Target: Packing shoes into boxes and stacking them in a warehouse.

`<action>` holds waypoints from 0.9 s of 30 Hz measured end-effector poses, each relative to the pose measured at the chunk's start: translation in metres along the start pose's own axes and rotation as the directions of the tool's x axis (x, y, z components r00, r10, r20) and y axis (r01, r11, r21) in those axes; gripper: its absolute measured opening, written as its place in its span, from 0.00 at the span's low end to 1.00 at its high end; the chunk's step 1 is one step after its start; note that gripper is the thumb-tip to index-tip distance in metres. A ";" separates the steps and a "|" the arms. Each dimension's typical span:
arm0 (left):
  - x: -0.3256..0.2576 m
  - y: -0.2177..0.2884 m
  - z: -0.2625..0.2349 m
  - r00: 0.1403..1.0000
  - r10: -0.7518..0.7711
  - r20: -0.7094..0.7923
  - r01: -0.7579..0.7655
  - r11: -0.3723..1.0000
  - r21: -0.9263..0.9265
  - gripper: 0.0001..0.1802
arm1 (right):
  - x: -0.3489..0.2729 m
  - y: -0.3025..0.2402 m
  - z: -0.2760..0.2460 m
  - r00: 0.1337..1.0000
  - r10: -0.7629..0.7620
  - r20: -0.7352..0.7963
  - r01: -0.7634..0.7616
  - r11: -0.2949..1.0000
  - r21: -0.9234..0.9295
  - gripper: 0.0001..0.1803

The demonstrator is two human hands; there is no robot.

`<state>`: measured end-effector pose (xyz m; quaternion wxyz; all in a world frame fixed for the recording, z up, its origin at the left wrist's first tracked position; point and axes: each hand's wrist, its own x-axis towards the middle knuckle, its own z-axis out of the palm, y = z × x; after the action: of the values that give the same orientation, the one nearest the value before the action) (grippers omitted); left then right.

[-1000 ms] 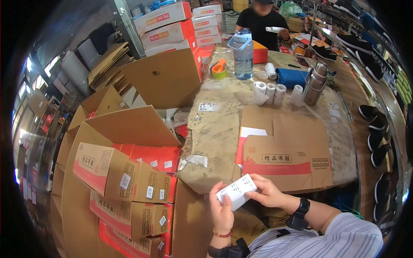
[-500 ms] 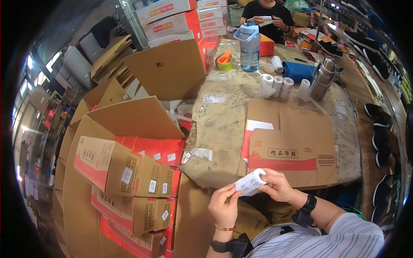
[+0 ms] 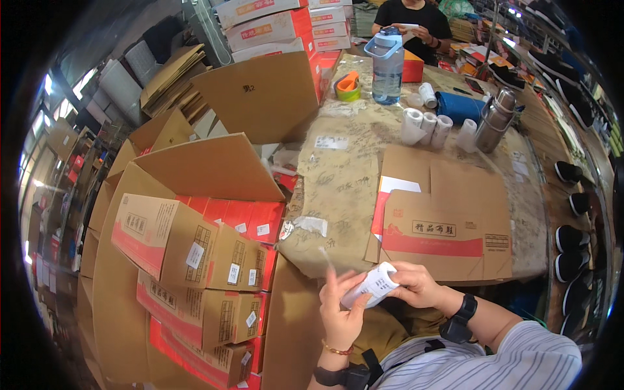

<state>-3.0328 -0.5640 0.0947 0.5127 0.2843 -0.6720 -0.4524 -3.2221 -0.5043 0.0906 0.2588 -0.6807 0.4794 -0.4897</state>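
A white roll of printed labels (image 3: 370, 287) is held tilted in front of my body, over the near edge of the table. My right hand (image 3: 416, 285) grips its upper right end, thumb and fingers closed around it. My left hand (image 3: 341, 315) holds the lower left end between thumb and fingers, while one finger points up. A small pale piece, blurred, shows at that fingertip; I cannot tell whether it is a label. Just beyond the roll lies a flattened brown and red shoe carton (image 3: 448, 224).
At left, an open large carton (image 3: 214, 162) holds red shoe boxes (image 3: 227, 214) and labelled brown boxes (image 3: 195, 250). Farther back stand label rolls (image 3: 429, 127), a water bottle (image 3: 388, 68), a steel flask (image 3: 497, 120) and orange-green tape (image 3: 348, 86). A co-worker (image 3: 413, 29) stands opposite. Black shoes (image 3: 572, 237) line the right.
My left hand has shifted down the roll and raised a finger, with a blurred pale piece at its tip. My right hand keeps its grip. The view has turned slightly.
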 end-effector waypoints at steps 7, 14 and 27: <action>-0.005 0.006 -0.010 0.995 -0.085 -0.048 0.095 0.960 0.263 0.39 | 0.002 -0.002 0.011 1.000 -0.017 0.023 0.018 0.999 -0.035 0.11; -0.009 0.005 -0.013 0.958 0.256 -0.130 -0.150 0.832 0.535 0.40 | 0.004 -0.001 0.026 0.999 0.045 -0.003 -0.045 0.999 -0.014 0.13; -0.038 -0.009 -0.037 0.940 0.050 -0.337 0.043 0.964 0.263 0.33 | 0.017 -0.009 0.061 0.989 0.121 0.090 -0.129 0.988 0.084 0.11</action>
<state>-2.9861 -0.5472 0.0724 0.5791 0.4236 -0.6283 -0.3009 -3.1616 -0.5228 0.0817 0.3393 -0.6570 0.4873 -0.4645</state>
